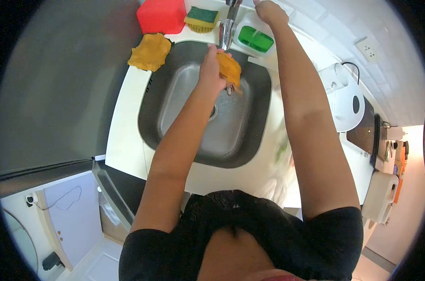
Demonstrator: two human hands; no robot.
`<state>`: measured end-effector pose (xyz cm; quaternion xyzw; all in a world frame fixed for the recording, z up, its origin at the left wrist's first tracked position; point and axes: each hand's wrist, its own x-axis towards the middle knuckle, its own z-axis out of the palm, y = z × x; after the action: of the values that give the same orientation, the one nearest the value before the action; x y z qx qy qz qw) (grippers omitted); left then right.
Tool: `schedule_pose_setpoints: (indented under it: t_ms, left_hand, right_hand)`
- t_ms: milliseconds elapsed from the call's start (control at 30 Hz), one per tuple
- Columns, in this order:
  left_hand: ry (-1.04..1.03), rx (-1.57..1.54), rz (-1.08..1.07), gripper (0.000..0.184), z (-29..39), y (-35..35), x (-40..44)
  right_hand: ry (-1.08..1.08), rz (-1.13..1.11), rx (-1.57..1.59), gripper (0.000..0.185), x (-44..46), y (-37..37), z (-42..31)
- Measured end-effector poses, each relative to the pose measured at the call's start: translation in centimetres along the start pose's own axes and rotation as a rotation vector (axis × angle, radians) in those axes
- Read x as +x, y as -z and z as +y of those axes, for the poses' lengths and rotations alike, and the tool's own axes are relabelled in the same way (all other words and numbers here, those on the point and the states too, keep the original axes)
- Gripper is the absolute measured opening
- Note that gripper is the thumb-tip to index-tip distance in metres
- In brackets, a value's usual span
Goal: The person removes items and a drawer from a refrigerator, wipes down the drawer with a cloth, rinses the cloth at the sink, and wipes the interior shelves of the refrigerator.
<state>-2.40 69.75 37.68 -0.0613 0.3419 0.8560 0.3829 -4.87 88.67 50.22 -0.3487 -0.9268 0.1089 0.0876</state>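
My left hand point(213, 69) is closed on an orange cloth point(229, 69) under the spout of the faucet point(227, 30), over the grey sink point(175, 103). My right hand point(270, 13) reaches past the green soap container point(255, 38) at the top of the view, behind the sink. Its fingers are mostly cut off or hidden, so what it touches cannot be made out. A second orange cloth point(150, 52) lies on the sink's upper left corner.
A green and yellow sponge point(202, 18) sits in a holder beside a red box point(161, 16) behind the sink. On the right counter point(287, 187) are a clear glass point(333, 77), a white appliance point(347, 110) and a clear plastic bag point(275, 189).
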Motion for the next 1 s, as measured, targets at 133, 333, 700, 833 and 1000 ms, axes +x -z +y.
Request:
schedule_pose_setpoints:
  t_ms: [133, 333, 700, 833, 1000]
  left_hand:
    - [-0.021, 0.008, 0.043, 0.042, -0.6, -0.4, 0.4]
    - [0.015, 0.113, 0.066, 0.039, -2.6, -1.0, 0.5]
    - [0.146, 0.154, 0.015, 0.041, -3.7, -0.9, -0.8]
    - [0.094, 0.066, 0.01, 0.041, -3.1, -0.3, -0.5]
    - [0.089, -0.107, 0.051, 0.044, -1.1, -0.3, -1.7]
  right_hand:
    - [-0.069, 0.067, 0.01, 0.049, 0.1, -0.6, 0.4]
    - [-0.023, 0.034, -0.003, 0.045, 0.9, -1.0, 0.7]
    - [-0.041, 0.085, -0.064, 0.036, -0.3, -0.5, 0.0]
    - [0.022, 0.142, -0.066, 0.035, -0.3, -1.3, 0.2]
    - [-0.053, 0.123, -0.093, 0.045, 0.4, -0.6, 0.2]
